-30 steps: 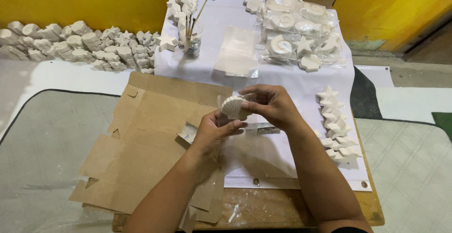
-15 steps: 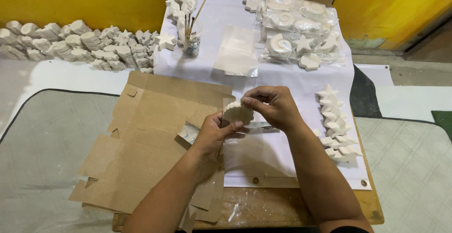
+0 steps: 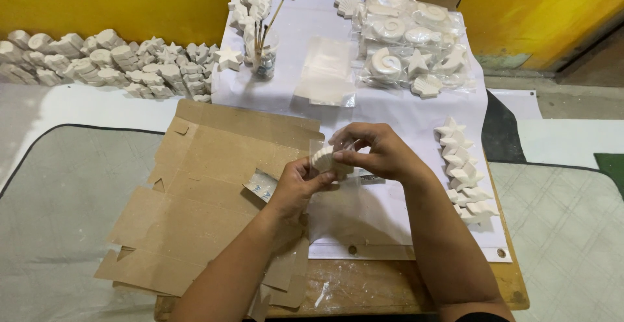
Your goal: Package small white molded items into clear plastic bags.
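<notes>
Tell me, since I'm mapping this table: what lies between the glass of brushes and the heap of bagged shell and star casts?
In the head view, a flat stack of clear plastic bags lies on the white sheet between the glass of brushes and the bagged casts.

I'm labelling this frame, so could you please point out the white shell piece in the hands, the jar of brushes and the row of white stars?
White shell piece (image 3: 323, 160): head view, its ribbed face.
Jar of brushes (image 3: 264, 62): head view, glass wall.
Row of white stars (image 3: 465, 177): head view, a middle star.
</notes>
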